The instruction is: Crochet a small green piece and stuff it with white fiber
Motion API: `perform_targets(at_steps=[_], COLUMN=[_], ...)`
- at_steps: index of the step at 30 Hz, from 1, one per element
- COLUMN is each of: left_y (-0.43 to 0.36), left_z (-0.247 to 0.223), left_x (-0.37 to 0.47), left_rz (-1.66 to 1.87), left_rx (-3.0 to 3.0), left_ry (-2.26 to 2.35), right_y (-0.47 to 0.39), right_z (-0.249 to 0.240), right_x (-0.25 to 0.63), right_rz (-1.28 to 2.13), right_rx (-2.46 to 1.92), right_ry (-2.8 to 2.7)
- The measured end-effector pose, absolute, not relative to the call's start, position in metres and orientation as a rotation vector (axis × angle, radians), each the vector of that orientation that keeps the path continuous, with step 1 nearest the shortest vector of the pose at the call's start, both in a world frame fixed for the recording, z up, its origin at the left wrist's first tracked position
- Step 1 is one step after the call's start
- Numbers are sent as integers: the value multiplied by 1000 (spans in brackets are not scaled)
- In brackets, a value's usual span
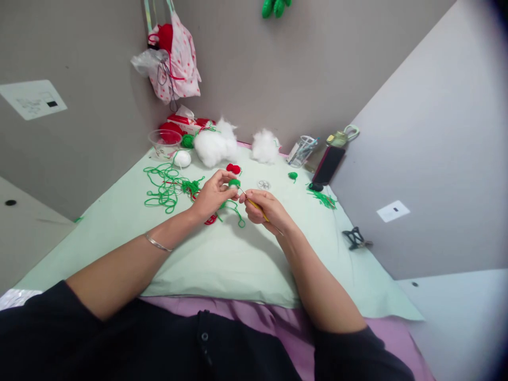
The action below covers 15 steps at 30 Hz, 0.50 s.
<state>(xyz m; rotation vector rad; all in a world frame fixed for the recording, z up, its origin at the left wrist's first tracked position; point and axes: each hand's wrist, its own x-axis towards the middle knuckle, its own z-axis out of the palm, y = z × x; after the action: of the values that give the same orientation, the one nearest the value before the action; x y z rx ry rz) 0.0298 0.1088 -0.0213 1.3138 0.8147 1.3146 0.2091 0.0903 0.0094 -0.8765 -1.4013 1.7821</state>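
Note:
Between the fingertips of my left hand (216, 196) is a small green and white crochet piece (234, 183). My right hand (264, 206) is closed around a crochet hook with a yellow handle (257, 208); its thin metal tip meets the edge of the piece. Loose green yarn (162, 188) lies tangled left of my left hand, and more strands trail under both hands. A bit of red yarn (211, 219) shows below my left wrist. Just beyond my fingers rests a small red crocheted piece (233, 169).
White stuffing (214, 145), a clear plastic tub (164, 145) and a white yarn ball (182, 159) stand at the back left. On the right are a clear cup (302, 152), a phone (328, 165), green yarn scraps (325, 199) and a black claw clip (356, 238). Walls enclose the surface.

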Motion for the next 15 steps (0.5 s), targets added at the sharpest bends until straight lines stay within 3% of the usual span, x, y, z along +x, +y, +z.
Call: perform_targets(at_steps=[15], left_y=[107], left_z=[-22], left_x=[30], left_rz=[1317], left_rx=[1338], left_ry=[770], right_y=[89], right_z=[9], right_x=[207], right_rz=[1728], right_rx=[-933], right_ry=[-1408])
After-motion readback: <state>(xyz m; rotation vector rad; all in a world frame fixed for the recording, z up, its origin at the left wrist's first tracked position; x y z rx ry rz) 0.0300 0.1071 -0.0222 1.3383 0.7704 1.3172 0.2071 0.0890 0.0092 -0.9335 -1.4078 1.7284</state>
